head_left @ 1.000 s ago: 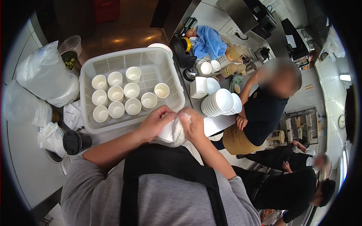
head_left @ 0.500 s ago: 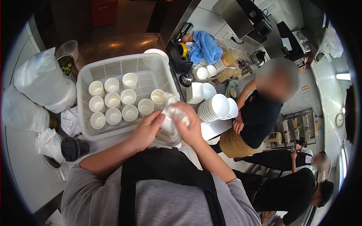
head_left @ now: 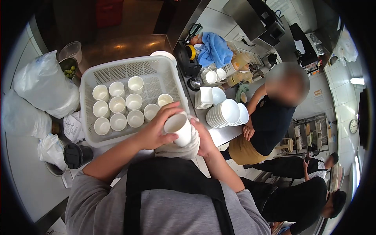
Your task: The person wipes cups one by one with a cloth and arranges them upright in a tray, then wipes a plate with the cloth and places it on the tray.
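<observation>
A white cup point(head_left: 178, 129) is held by my left hand point(head_left: 159, 124), its fingers wrapped round the side and its open mouth facing up. Against the cup's right side, my right hand point(head_left: 204, 137) is closed on a whitish cloth point(head_left: 186, 150), which bunches below and beside the cup. Just beyond my hands lies a white perforated basket point(head_left: 91, 135) with several white cups point(head_left: 118, 105) standing upright in rows.
Right of the basket are stacked white bowls point(head_left: 225, 113), square dishes point(head_left: 203, 97) and a blue cloth point(head_left: 214, 49). Plastic bags point(head_left: 47, 84) and a black-lidded cup point(head_left: 77, 155) stand left. A person point(head_left: 270, 113) stands at the right; others are farther back.
The cup, earlier mostly covered by the cloth and my fingers, now shows its open mouth. My left hand has shifted round its side, and the cloth has dropped lower.
</observation>
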The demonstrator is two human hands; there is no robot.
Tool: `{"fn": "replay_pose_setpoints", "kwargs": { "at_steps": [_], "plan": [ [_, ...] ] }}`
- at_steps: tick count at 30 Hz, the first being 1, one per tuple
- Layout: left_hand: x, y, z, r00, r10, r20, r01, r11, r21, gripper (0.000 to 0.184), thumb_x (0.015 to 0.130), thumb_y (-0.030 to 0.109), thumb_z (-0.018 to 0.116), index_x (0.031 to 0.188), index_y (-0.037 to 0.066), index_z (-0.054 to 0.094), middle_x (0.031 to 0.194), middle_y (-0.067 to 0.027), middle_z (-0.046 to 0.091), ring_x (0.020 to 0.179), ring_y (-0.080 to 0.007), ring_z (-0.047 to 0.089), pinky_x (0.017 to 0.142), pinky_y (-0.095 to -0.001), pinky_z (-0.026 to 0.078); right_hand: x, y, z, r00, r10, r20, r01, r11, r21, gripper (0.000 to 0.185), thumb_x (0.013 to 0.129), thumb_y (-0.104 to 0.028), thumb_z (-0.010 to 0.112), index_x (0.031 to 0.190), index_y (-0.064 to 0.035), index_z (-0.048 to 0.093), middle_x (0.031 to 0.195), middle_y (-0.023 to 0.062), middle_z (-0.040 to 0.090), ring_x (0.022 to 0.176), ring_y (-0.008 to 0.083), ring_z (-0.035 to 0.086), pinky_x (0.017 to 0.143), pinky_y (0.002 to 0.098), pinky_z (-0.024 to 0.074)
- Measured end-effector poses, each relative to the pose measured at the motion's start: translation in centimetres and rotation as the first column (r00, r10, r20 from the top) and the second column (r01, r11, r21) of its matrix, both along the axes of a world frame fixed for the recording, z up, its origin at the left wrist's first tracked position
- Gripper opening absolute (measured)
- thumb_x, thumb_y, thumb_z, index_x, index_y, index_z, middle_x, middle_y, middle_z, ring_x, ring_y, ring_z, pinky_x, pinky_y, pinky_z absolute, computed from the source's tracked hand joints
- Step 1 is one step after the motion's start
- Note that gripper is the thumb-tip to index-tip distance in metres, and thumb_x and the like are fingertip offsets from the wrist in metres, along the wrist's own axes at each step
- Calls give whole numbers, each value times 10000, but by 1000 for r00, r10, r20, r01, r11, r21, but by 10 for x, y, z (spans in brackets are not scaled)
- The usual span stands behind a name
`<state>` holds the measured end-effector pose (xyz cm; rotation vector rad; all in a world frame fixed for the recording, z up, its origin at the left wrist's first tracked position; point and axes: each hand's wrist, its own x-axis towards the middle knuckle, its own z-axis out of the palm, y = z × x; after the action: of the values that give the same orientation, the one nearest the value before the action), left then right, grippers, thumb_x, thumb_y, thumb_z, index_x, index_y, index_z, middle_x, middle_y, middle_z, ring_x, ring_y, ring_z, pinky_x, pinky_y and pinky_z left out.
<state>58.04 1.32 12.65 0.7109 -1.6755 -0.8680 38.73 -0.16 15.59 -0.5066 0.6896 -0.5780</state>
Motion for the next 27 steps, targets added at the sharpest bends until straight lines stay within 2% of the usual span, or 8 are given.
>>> {"fn": "replay_pose_setpoints", "kwargs": {
  "at_steps": [4,6,10,12,18,22,24,27],
  "plan": [
    [-7,-5,2,969,-81,-233,107,989,100,623,860,462,578,1258,-8,485,1364,-174,433,1276,-268,413,1064,-386,304,25,11,-1,872,-456,-176,327,812,-483,349,956,-237,506,1237,-31,484,1156,130,555,1060,219,539,929,341,413],
    [-8,-5,10,973,-44,-226,59,996,59,616,860,454,578,1253,-13,492,1298,-170,499,1223,-256,471,1048,-367,328,28,15,-15,718,-691,-89,28,156,-987,402,920,-238,554,1257,-35,472,1199,147,518,1084,278,519,946,393,396],
    [-21,-11,-30,860,119,-496,115,902,415,446,921,332,509,1234,14,523,1158,-129,595,1119,-246,554,982,-368,419,24,13,-17,772,-633,-56,-435,-462,-773,332,734,-239,685,1046,-134,644,1212,135,516,1103,335,508,954,489,358],
    [-21,-12,-45,1,186,-983,950,308,59,357,934,323,502,1157,55,580,1124,-97,616,1079,-236,577,912,-336,483,30,4,-6,838,-502,-212,-514,-598,-614,316,639,-232,745,944,-180,675,1150,59,593,1153,328,504,937,513,364],
    [-33,2,-36,316,281,-906,703,572,422,353,958,358,483,1233,137,509,1180,-63,574,1078,-186,570,899,-361,491,34,-8,-21,795,-598,-102,-376,-354,-856,205,771,-169,650,969,-120,647,1154,135,575,1132,337,514,988,492,346],
    [-31,0,-17,533,275,-800,487,674,555,412,955,330,505,1276,86,417,1206,-105,512,1089,-207,540,932,-374,453,33,-13,-32,703,-701,-122,-4,168,-986,351,934,-277,500,1209,-58,508,1147,153,573,1026,308,577,918,432,447],
    [-28,6,-15,898,191,-397,-18,917,400,535,881,328,629,1275,59,387,1208,-145,479,1069,-246,521,937,-389,432,29,-14,-28,889,-450,-83,420,874,-244,457,961,-415,424,1257,-72,483,1191,163,558,1061,298,575,926,436,457],
    [-24,0,-24,943,276,-184,-275,961,27,688,729,295,778,1242,44,395,1204,-188,461,1077,-317,497,927,-421,422,26,0,-17,967,-252,22,250,965,78,635,938,-585,357,1288,-67,471,1226,146,544,1086,270,572,919,396,475]
  ]
}}
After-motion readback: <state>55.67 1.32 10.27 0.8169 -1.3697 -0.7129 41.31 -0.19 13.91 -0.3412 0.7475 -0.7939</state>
